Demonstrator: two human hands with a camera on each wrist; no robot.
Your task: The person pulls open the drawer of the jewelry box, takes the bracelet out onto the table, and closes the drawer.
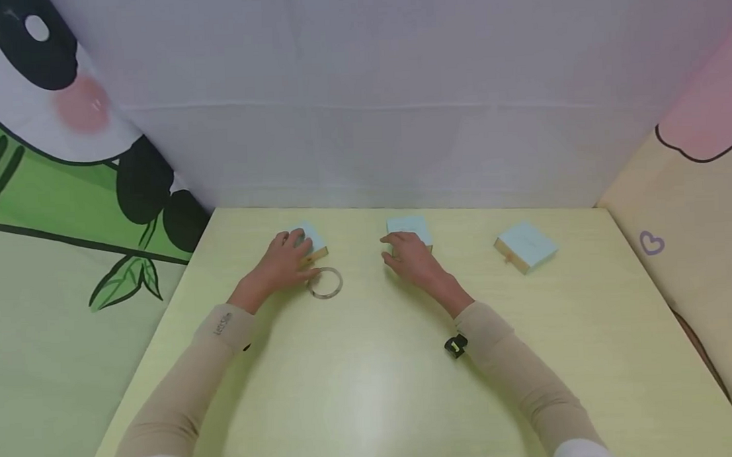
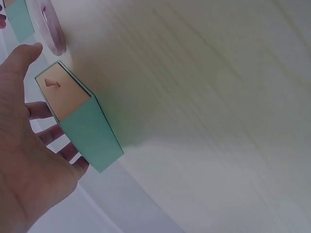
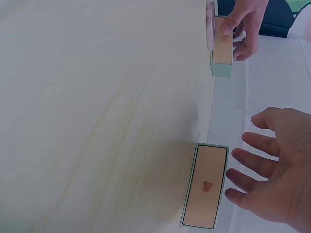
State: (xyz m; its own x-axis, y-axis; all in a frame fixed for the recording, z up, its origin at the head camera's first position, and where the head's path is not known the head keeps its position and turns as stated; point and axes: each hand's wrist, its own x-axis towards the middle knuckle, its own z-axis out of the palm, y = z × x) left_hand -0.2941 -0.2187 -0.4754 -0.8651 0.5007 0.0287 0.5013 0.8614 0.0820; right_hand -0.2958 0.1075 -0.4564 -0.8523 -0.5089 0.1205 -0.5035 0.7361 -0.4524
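Observation:
My left hand (image 1: 285,263) lies over the left pale blue drawer box (image 1: 310,232), its fingers spread across the top. In the left wrist view that box (image 2: 90,133) shows a tan drawer front with a small pull tab, and the thumb stands apart from it. A clear, pinkish bangle (image 1: 327,296) is on the table close to the left thumb. My right hand (image 1: 412,259) is over the middle drawer box (image 1: 409,223), fingers spread and apart. The right wrist view shows this box (image 3: 206,208) with its drawer pushed in and fingertips near its top edge.
A third pale blue drawer box (image 1: 528,241) sits at the table's right, turned at an angle, with its tab facing the front. The pale wooden table (image 1: 371,363) ends at a white cloth wall (image 1: 363,154). Printed panels stand at both sides.

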